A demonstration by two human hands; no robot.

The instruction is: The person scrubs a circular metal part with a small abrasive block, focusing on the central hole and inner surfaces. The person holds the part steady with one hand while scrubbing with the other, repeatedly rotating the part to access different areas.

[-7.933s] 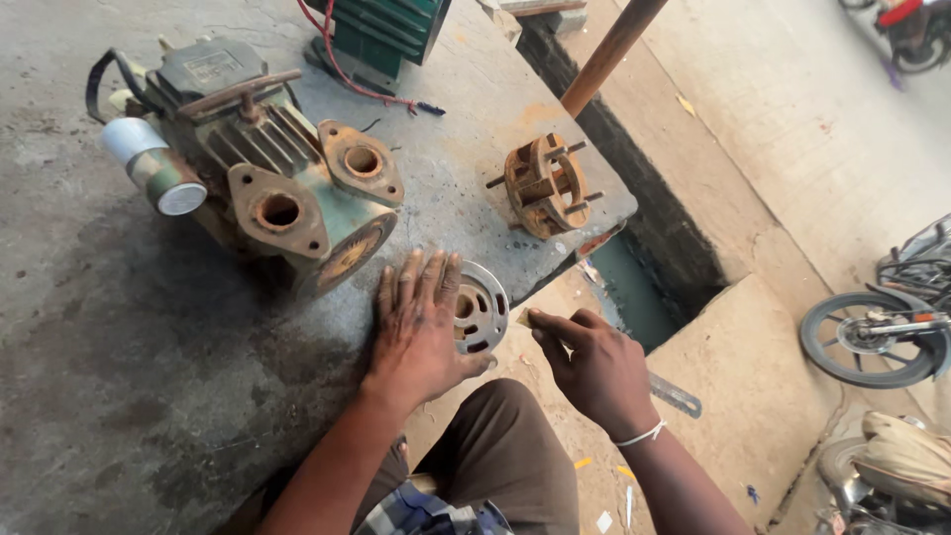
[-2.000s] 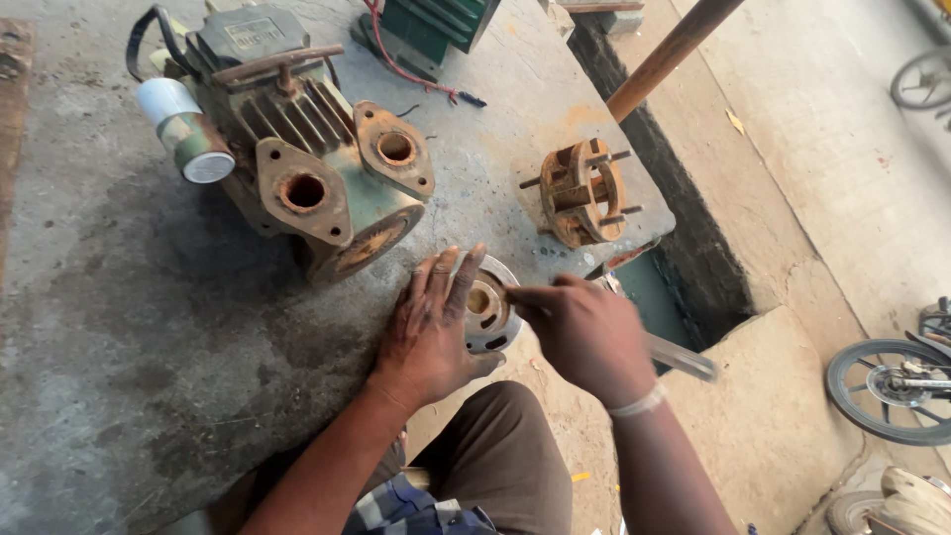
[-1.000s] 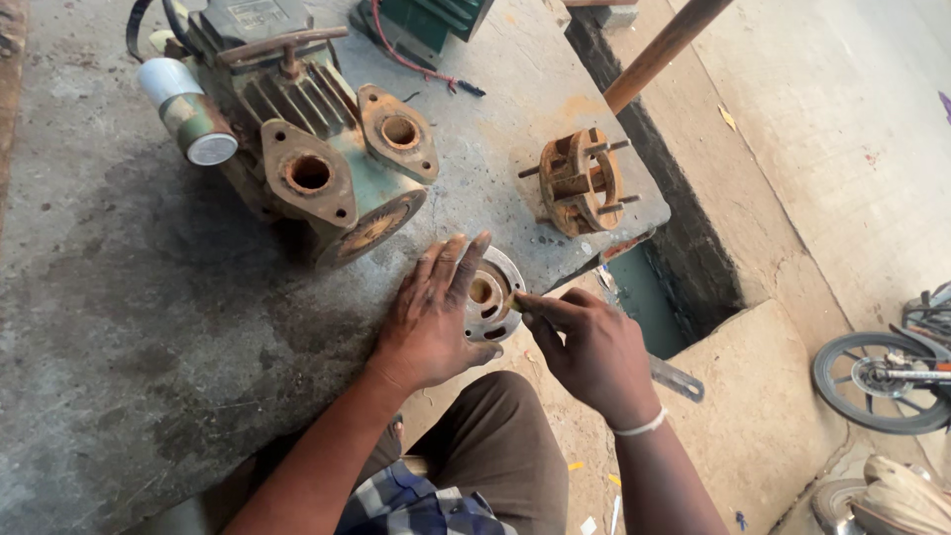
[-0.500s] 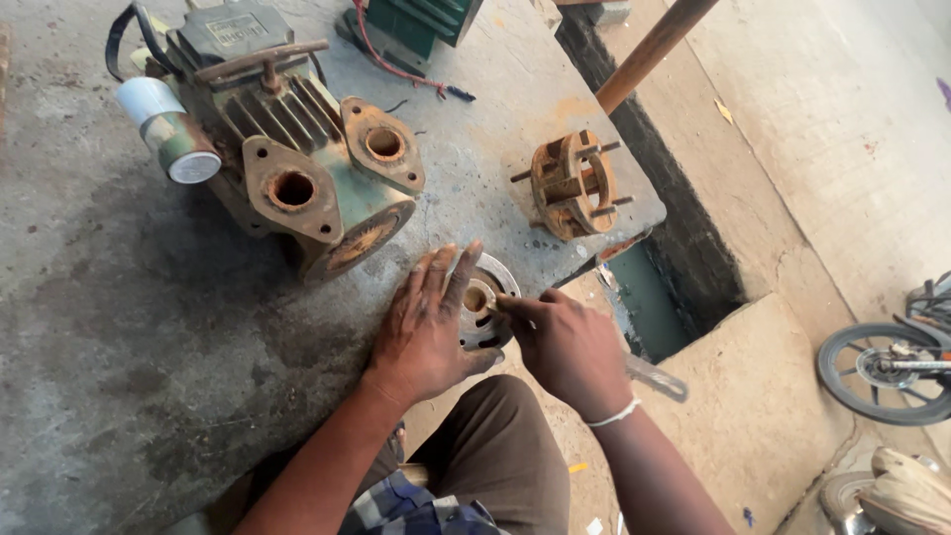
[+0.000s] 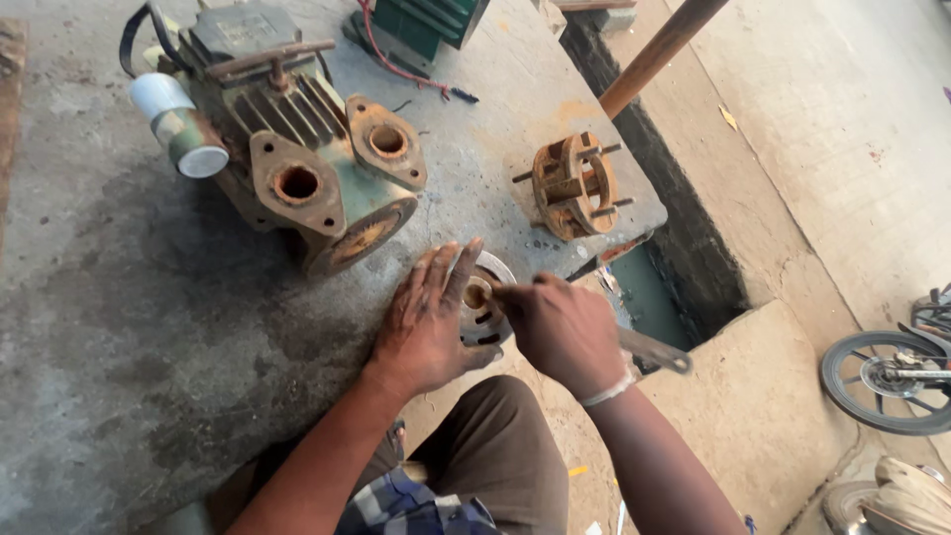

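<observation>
My left hand (image 5: 428, 322) lies flat on a round grey metal disc (image 5: 483, 309) at the near edge of the concrete slab (image 5: 129, 327), pinning it down with spread fingers. My right hand (image 5: 563, 327) is closed around a thin tool whose tip touches the disc's rusty centre hole. The tool itself is mostly hidden inside the fist. A green rusty pump motor (image 5: 297, 163) with two flanged ports stands just behind the disc. A rusty pump housing with studs (image 5: 575, 185) stands on edge to the right of it.
A green machine with red wire (image 5: 421, 25) sits at the slab's far edge. A brown pole (image 5: 659, 54) leans over a dark drain gap (image 5: 684, 258). A flat metal tool (image 5: 654, 350) lies by my right wrist. A motorbike wheel (image 5: 887, 381) stands at the right.
My right hand has shifted slightly left at the disc's centre, and the left hand stays pressed on the disc. The view has shifted a little.
</observation>
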